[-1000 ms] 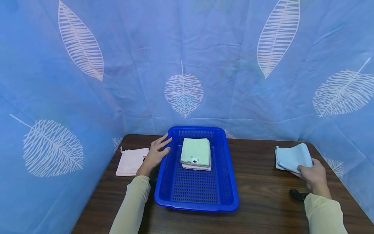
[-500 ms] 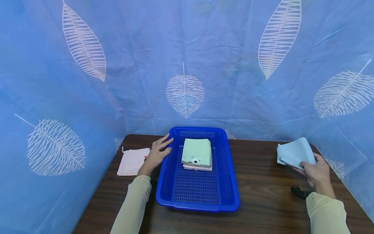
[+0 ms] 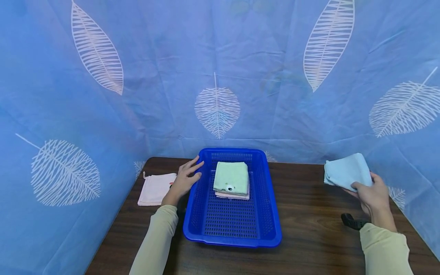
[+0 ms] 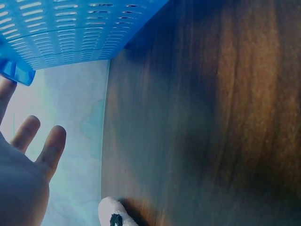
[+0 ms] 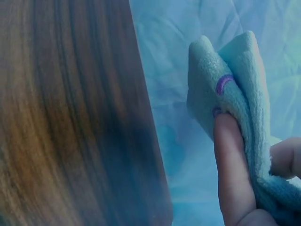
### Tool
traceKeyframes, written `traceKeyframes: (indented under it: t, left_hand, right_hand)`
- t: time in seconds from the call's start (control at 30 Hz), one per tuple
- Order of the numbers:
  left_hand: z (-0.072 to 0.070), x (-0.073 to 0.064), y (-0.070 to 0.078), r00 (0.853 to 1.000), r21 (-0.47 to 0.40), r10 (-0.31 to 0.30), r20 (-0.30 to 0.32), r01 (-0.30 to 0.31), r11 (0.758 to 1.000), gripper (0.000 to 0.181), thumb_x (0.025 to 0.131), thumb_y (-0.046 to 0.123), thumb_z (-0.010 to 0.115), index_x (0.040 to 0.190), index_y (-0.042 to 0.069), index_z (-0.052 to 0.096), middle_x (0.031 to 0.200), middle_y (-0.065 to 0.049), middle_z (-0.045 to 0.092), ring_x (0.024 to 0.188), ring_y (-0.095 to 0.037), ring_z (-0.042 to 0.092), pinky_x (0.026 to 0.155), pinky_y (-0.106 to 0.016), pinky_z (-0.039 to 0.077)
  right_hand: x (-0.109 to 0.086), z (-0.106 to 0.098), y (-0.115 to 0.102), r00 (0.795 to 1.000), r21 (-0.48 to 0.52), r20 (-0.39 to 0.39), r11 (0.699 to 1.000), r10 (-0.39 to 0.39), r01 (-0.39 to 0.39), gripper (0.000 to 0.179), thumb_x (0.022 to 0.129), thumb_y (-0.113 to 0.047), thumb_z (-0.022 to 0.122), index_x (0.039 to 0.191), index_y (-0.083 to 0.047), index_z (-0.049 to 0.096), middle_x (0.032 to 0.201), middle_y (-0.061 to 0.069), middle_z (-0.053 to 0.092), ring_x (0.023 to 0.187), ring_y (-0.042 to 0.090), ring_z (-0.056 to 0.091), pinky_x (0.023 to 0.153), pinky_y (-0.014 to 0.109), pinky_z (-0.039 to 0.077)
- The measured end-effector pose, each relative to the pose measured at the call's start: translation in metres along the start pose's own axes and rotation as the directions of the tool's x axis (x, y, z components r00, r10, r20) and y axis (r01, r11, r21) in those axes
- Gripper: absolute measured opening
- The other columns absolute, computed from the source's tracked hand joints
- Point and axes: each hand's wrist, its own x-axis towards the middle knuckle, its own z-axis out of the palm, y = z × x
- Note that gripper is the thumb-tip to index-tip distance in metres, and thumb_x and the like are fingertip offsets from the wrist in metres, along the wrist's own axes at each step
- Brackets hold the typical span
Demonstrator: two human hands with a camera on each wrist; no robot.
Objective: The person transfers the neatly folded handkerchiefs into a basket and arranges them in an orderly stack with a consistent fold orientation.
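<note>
A folded light blue towel is pinched in my right hand, thumb on top and fingers underneath. The right wrist view shows this towel raised above the table, its layers fanning apart at the far end and a purple mark on its underside. My left hand spreads its straight fingers at the left rim of a blue plastic basket. Inside the basket lies a folded green towel with an animal face, on top of a pale pink one.
Another folded pink towel with a small loop lies left of the basket, partly behind my left hand. The dark wooden table ends at a blue curtain with white leaf prints. A black band circles my right wrist.
My right hand has lifted the light blue towel up off the table, a little away from me. My left hand and the basket have stayed in place.
</note>
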Motion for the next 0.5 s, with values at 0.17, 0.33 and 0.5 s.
traceKeyframes:
  t: [0.17, 0.33, 0.5]
  left_hand:
    - [0.001, -0.002, 0.000, 1.000, 0.001, -0.009, 0.002, 0.009, 1.000, 0.048, 0.102, 0.029, 0.057, 0.150, 0.027, 0.052, 0.170, 0.008, 0.028, 0.158, -0.035, 0.012, 0.122, -0.071, 0.013]
    - [0.001, -0.002, 0.001, 1.000, 0.006, -0.015, -0.003, 0.015, 1.000, 0.048, 0.102, 0.029, 0.057, 0.150, 0.027, 0.053, 0.170, 0.007, 0.028, 0.158, -0.035, 0.012, 0.122, -0.071, 0.013]
    - [0.001, -0.002, 0.002, 1.000, 0.007, -0.019, -0.005, 0.019, 1.000, 0.048, 0.102, 0.030, 0.057, 0.150, 0.028, 0.052, 0.170, 0.009, 0.028, 0.158, -0.032, 0.012, 0.122, -0.071, 0.013]
  right_hand:
    - [-0.004, 0.002, -0.005, 0.998, 0.028, 0.055, 0.999, -0.036, 0.035, 0.084, 0.099, -0.002, 0.048, 0.165, -0.011, -0.003, 0.164, 0.036, 0.000, 0.146, 0.061, 0.021, 0.083, 0.027, 0.061]
    - [-0.010, 0.004, -0.014, 0.992, 0.057, 0.110, 0.997, -0.067, 0.061, 0.082, 0.102, -0.008, 0.048, 0.165, -0.016, -0.004, 0.166, 0.033, -0.005, 0.149, 0.060, 0.014, 0.079, 0.018, 0.060]
    - [-0.014, 0.007, -0.023, 0.989, 0.064, 0.122, 0.995, -0.081, 0.073, 0.081, 0.103, -0.011, 0.048, 0.166, -0.018, -0.004, 0.167, 0.030, -0.006, 0.151, 0.058, 0.012, 0.075, 0.013, 0.058]
